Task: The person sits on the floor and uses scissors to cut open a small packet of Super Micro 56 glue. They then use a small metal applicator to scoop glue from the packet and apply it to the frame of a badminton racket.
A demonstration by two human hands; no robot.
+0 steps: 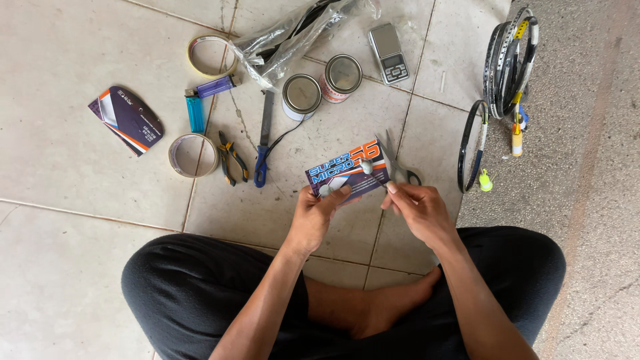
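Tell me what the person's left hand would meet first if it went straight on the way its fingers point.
Likely the blue and orange printed packet that the left hand already pinches; beyond that, perhaps the two round metal tins, though depth is unclear.

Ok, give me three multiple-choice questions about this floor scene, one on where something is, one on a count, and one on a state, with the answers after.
1. Where do the pliers lie?
A. Just right of the lower tape roll
B. On top of the pocket scale
C. Inside the stack of racket frames

2. How many round metal tins stand on the tiles?
A. One
B. Two
C. Four

3. What is the state of the printed packet?
A. Lying flat and untouched on the floor
B. Held up between both hands
C. Tucked under the blue lighter

Answers:
1. A, since the pliers lie on the tile beside that roll.
2. B, as two lidded tins stand side by side.
3. B, because the left hand and right hand both grip it.
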